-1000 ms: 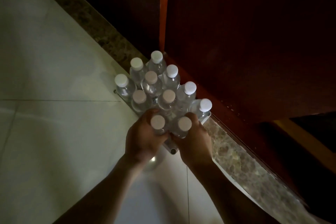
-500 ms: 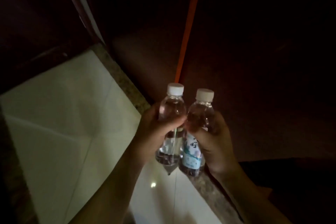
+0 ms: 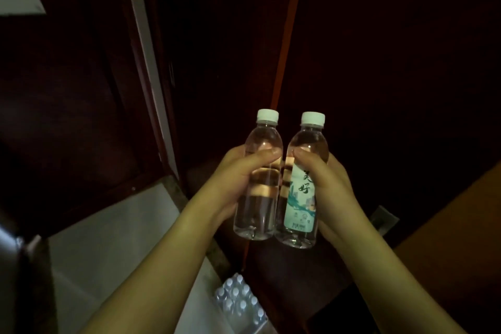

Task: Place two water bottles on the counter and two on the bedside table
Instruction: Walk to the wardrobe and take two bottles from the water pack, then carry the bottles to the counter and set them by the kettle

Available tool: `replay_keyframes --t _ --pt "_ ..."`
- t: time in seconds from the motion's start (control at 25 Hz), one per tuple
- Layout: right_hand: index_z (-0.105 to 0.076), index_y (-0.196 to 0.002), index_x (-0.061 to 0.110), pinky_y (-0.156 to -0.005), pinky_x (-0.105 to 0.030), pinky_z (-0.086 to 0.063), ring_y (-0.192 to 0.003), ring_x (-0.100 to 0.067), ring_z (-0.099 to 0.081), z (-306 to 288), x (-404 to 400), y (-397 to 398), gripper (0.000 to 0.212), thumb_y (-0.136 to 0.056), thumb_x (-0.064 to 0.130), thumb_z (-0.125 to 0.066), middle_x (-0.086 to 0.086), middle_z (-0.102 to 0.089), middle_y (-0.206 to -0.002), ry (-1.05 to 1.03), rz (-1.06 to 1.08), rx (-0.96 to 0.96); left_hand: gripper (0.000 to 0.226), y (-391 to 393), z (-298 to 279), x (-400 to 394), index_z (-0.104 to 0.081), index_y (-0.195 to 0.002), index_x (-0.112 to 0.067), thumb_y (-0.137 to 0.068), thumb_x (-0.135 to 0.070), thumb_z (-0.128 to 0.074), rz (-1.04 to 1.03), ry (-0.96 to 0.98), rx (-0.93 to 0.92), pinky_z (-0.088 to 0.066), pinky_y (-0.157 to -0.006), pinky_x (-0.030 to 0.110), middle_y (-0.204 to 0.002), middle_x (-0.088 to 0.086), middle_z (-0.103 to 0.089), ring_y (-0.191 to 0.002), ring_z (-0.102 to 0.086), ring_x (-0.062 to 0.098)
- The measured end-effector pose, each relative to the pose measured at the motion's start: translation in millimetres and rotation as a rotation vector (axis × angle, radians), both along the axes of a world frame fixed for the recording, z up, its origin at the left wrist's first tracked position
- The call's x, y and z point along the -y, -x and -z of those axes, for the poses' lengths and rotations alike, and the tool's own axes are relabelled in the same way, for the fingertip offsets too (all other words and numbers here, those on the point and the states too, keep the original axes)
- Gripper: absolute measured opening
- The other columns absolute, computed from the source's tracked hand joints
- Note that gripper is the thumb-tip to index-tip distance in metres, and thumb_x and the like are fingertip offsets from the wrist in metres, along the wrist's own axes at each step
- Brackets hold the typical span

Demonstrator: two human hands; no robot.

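Note:
I hold two clear water bottles with white caps upright and side by side in front of me. My left hand grips the left water bottle around its middle. My right hand grips the right water bottle, whose pale green label faces me. The two bottles touch each other. Far below, on the light floor, stands the pack of remaining bottles, seen from above between my forearms.
Dark wooden panels fill the view ahead, with an orange-lit door edge and a pale metal strip. A light tiled floor with a stone threshold lies lower left. A brown surface is at the right.
Both hands lifted one bottle each out of the pack on the floor and raised them to chest height. The view rose with them, and the pack now lies far below.

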State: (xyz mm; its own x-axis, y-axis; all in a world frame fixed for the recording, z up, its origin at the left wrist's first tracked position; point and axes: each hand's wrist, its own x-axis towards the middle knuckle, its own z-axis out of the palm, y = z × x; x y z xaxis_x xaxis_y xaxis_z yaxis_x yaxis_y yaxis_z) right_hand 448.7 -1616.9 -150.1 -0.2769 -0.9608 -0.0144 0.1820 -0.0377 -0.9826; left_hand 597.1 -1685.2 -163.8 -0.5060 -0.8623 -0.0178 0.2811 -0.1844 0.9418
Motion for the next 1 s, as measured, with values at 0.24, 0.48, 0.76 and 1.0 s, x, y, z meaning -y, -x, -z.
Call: replay_keyframes --t 0.24,0.48,0.76,1.0 --pt "-0.063 -0.115 0.001 -0.087 -0.054 -0.057 -0.086 -0.033 -0.073 -82 -64 20 0.038 -0.085 0.023 -0.072 -0.018 -0.074 -0.096 0.104 0.079 0.067 0.042 29 -90 -50 -0.066 -0.111 0.002 -0.077 -0.021 -0.07 0.138 0.091 -0.032 -0.058 -0.074 0.042 -0.09 0.016 -0.072 -0.081 -0.069 0.031" --pt "-0.068 -0.103 0.01 -0.085 -0.053 -0.056 -0.081 -0.032 -0.071 -139 -134 74 0.032 -0.078 0.029 -0.075 -0.016 -0.071 -0.092 0.204 0.162 0.057 0.031 89 -149 -98 -0.066 -0.099 -0.002 -0.077 -0.024 -0.066 0.351 0.146 -0.132 -0.056 -0.07 0.038 -0.084 0.013 -0.065 -0.075 -0.064 0.028" --pt "-0.065 -0.108 0.008 -0.081 -0.046 -0.058 -0.082 -0.029 -0.074 -176 -235 126 0.05 -0.069 0.035 -0.077 -0.014 -0.073 -0.092 0.272 0.473 -0.079 0.024 184 -189 -158 -0.063 -0.092 -0.004 -0.077 -0.022 -0.064 0.817 0.2 -0.257 -0.056 -0.058 0.032 -0.075 0.01 -0.061 -0.063 -0.063 0.021" --pt "-0.063 -0.115 -0.002 -0.094 -0.058 -0.053 -0.091 -0.041 -0.07 -184 -339 129 0.057 -0.07 0.029 -0.08 -0.029 -0.07 -0.104 0.311 0.962 -0.1 0.037 269 -203 -239 -0.054 -0.1 -0.007 -0.073 -0.023 -0.073 1.365 0.12 -0.351 -0.053 -0.062 0.032 -0.079 0.006 -0.054 -0.067 -0.056 0.019"
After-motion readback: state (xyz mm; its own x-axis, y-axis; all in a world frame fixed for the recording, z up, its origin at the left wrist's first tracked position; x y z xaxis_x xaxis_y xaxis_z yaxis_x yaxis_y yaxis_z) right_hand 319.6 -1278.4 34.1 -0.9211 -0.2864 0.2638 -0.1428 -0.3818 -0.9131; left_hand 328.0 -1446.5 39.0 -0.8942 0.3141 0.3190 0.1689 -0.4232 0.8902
